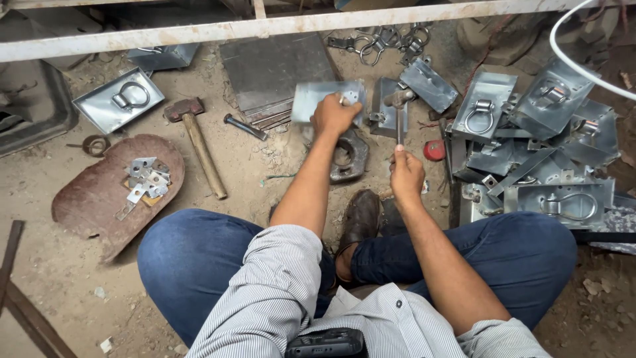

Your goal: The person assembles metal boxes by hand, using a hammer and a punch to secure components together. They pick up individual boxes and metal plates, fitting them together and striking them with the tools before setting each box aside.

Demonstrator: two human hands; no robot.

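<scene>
Nearest the lens, a black device [326, 343] sits at the chest, above striped sleeves and crossed legs in jeans. Farther out, the left hand [334, 114] is closed on a grey metal plate [322, 96], pinning it over a heavy iron block [349, 156] on the dirt floor. Just right of it, the right hand [405, 174] grips the handle of a small hammer [399, 101], head raised beside the plate. A small piece may sit between the left fingers, but it is too small to tell. At far right lies a heap of finished plates with ring latches [538, 152]; at left a rusty pan [99, 192] holds small brackets, with a larger hammer [195, 142] and one fitted plate [119, 99] nearby. Judging by the heap, much is done, this plate unfinished
</scene>
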